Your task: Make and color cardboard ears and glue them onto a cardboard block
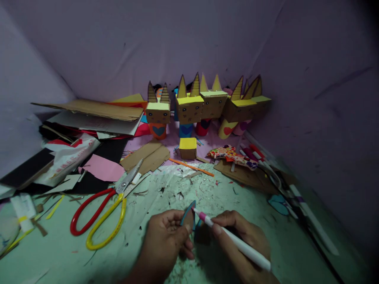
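Note:
Between thumb and fingers, my left hand [167,240] pinches a small pointed cardboard piece [188,217] with blue along its edges. A white marker [242,247] with a pink collar lies in the grip of my right hand [244,238]. Its tip meets the cardboard piece near the upper point, or hovers just off it; I cannot tell which. Just right of that piece, partly hidden by the marker and my right hand, is another blue-edged bit [199,224]. A small cardboard box with a yellow top [188,144] stands beyond my hands.
Box-headed cardboard figures [189,110] with pointed ears line the back. Scissors [122,189] with red and yellow handles lie at left, near a pink paper piece [103,169] and stacked cardboard [94,108]. Several markers [314,221] and a patterned cloth [232,154] are at right.

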`<state>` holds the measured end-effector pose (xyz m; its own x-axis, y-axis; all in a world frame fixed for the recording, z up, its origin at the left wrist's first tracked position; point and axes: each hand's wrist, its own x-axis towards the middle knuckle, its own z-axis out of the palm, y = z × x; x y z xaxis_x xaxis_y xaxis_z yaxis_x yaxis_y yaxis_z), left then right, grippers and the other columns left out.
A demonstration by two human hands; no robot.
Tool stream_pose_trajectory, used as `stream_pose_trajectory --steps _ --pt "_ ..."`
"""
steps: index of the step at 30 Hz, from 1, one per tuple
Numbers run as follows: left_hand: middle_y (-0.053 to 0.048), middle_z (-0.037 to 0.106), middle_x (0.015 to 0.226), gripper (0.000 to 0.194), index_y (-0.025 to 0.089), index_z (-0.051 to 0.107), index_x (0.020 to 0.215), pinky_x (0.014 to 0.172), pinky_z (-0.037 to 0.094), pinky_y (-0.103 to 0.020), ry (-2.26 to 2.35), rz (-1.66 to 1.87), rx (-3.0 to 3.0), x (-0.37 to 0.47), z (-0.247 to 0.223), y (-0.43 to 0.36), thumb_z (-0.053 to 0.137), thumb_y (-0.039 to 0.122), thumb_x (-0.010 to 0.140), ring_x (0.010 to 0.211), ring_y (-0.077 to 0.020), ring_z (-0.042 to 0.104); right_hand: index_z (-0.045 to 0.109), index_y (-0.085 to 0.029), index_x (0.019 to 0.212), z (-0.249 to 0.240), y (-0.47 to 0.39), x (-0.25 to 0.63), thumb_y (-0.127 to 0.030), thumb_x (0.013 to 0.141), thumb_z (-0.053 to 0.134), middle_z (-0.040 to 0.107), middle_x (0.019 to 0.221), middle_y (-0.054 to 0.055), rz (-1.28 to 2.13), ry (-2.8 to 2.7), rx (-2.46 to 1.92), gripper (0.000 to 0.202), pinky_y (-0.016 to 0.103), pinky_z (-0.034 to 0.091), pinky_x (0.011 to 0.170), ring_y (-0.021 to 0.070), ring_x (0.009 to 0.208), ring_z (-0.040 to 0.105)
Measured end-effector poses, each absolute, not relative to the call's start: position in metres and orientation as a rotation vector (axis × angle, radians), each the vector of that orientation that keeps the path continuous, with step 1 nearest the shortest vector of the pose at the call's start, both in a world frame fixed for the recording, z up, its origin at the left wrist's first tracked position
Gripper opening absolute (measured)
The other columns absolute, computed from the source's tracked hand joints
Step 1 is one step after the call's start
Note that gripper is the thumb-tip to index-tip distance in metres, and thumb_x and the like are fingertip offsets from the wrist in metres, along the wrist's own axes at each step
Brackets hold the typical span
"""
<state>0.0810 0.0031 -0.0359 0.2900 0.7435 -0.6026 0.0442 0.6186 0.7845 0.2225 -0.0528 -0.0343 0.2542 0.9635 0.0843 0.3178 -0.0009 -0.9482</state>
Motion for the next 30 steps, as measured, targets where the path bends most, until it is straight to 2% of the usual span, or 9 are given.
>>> stream_pose_trajectory --steps 4,10,15,19,21,26,30 --pt "0.003 0.053 0.039 0.027 0.011 0.062 0.074 0.036 0.039 -0.022 1.206 0.553 0.791 0.082 -0.035 0.003 0.067 0.032 0.057 0.032 -0.0102 0.048 0.059 -0.020 0.061 -0.036 -0.053 0.223 -0.031 0.076 0.056 0.060 0.049 0.000 0.828 -1.264 -1.526 0.019 0.022 0.038 0.041 0.0126 0.042 0.052" --pt "0.003 0.053 0.039 0.028 0.011 0.062 0.074 0.036 0.040 -0.022 1.212 0.559 0.791 0.081 -0.037 0.002 0.067 0.032 0.056 0.031 -0.0104 0.048 0.057 -0.019 0.060 -0.037 -0.053 0.225 -0.031 0.077 0.055 0.054 0.046 -0.002 0.845 -1.230 -1.558 0.021 0.022 0.035 0.042 0.0112 0.041 0.047" --pt "0.003 0.053 0.038 0.030 0.010 0.062 0.075 0.036 0.041 -0.022 1.220 0.549 0.791 0.081 -0.035 0.003 0.068 0.032 0.055 0.031 -0.0104 0.048 0.058 -0.019 0.064 -0.035 -0.054 0.227 -0.033 0.078 0.053 0.059 0.051 0.000 0.883 -1.135 -1.559 0.021 0.022 0.036 0.041 0.0119 0.042 0.049" --pt "0.003 0.053 0.039 0.029 0.011 0.062 0.074 0.036 0.040 -0.022 1.220 0.534 0.802 0.081 -0.034 0.003 0.068 0.033 0.056 0.031 -0.0111 0.049 0.057 -0.019 0.059 -0.035 -0.053 0.227 -0.031 0.076 0.054 0.053 0.044 -0.002 0.824 -1.232 -1.575 0.021 0.022 0.033 0.040 0.0111 0.039 0.045" --pt "0.003 0.053 0.039 0.030 0.011 0.062 0.075 0.036 0.040 -0.022 1.217 0.537 0.802 0.081 -0.035 0.003 0.068 0.033 0.056 0.031 -0.0112 0.049 0.057 -0.019 0.056 -0.035 -0.053 0.227 -0.030 0.074 0.055 0.052 0.043 -0.002 0.784 -1.281 -1.583 0.021 0.023 0.032 0.040 0.0113 0.040 0.045" --pt "0.003 0.053 0.039 0.028 0.012 0.062 0.072 0.037 0.041 -0.022 1.214 0.529 0.800 0.081 -0.034 0.003 0.069 0.035 0.057 0.031 -0.0101 0.048 0.059 -0.020 0.065 -0.036 -0.053 0.228 -0.031 0.078 0.051 0.058 0.047 -0.001 0.827 -1.213 -1.579 0.019 0.022 0.035 0.039 0.0114 0.039 0.048" --pt "0.003 0.054 0.039 0.029 0.012 0.063 0.074 0.036 0.040 -0.022 1.211 0.541 0.786 0.080 -0.035 0.002 0.069 0.034 0.056 0.032 -0.0102 0.049 0.058 -0.019 0.059 -0.038 -0.052 0.233 -0.029 0.077 0.053 0.056 0.045 -0.001 0.813 -1.396 -1.538 0.021 0.022 0.035 0.039 0.0115 0.040 0.049"
